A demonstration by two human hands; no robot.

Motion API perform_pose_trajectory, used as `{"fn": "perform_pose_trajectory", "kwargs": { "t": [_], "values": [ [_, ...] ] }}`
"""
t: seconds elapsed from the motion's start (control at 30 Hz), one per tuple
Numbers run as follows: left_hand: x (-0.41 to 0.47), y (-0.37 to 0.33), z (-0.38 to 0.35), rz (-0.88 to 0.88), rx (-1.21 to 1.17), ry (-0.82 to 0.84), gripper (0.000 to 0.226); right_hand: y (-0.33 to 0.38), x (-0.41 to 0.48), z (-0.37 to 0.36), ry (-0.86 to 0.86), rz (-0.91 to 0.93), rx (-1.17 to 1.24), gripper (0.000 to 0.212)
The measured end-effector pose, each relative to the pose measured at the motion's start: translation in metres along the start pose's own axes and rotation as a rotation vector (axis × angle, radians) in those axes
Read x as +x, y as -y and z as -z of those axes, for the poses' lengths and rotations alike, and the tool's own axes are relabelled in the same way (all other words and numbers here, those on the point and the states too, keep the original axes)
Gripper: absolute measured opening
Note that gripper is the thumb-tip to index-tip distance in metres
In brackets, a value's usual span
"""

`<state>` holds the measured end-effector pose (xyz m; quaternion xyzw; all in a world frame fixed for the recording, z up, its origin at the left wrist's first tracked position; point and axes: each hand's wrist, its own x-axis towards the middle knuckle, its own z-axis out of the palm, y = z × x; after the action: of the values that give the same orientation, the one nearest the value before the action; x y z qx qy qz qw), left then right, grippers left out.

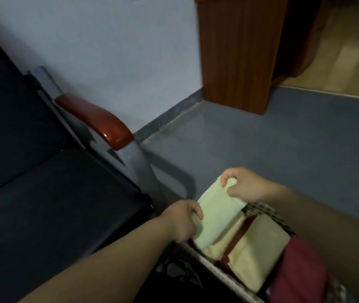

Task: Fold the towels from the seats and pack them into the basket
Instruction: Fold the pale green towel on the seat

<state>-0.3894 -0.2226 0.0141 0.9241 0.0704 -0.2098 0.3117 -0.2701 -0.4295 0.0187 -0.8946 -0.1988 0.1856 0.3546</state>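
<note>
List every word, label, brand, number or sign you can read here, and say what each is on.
None: no text can be read anywhere in this view.
The pale green towel, gripped by the left hand and right hand, is plain.
The basket, cream towels, red armrest and wooden panel show no lettering.

My left hand reaches in from the lower left on a bare forearm, fingers curled round the near end of the pale folded towel, thumb lying on top. My right hand comes in from the right, pinching the far end between thumb and curled fingers.
</note>
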Motion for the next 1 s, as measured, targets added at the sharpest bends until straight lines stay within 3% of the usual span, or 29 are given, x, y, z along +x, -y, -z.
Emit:
{"fn": "perform_pose_trajectory", "kwargs": {
  "t": [0.27, 0.57, 0.7, 0.83, 0.93, 1.0],
  "values": [
    [0.059, 0.024, -0.045, 0.083, 0.136, 0.2, 0.037, -0.079, 0.043, -0.054, 0.145, -0.123, -0.113, 0.025],
    [0.086, 0.041, -0.062, 0.135, 0.459, 0.367, 0.045, -0.12, 0.059, -0.096, 0.156, 0.043, -0.367, 0.033],
    [0.083, 0.035, -0.048, 0.051, 0.682, 0.514, 0.057, -0.117, 0.062, -0.102, 0.14, 0.011, -0.463, 0.031],
    [0.073, 0.025, -0.032, -0.005, 0.681, 0.575, 0.067, -0.101, 0.055, -0.093, 0.125, 0.063, -0.46, 0.036],
    [0.065, 0.019, -0.012, -0.016, 0.733, 0.556, 0.061, -0.078, 0.052, -0.078, 0.023, 0.126, -0.439, 0.038],
    [0.054, 0.011, 0.003, -0.04, 0.786, 0.51, 0.045, -0.055, 0.052, -0.063, 0.049, 0.123, -0.433, 0.037]
  ]
}}
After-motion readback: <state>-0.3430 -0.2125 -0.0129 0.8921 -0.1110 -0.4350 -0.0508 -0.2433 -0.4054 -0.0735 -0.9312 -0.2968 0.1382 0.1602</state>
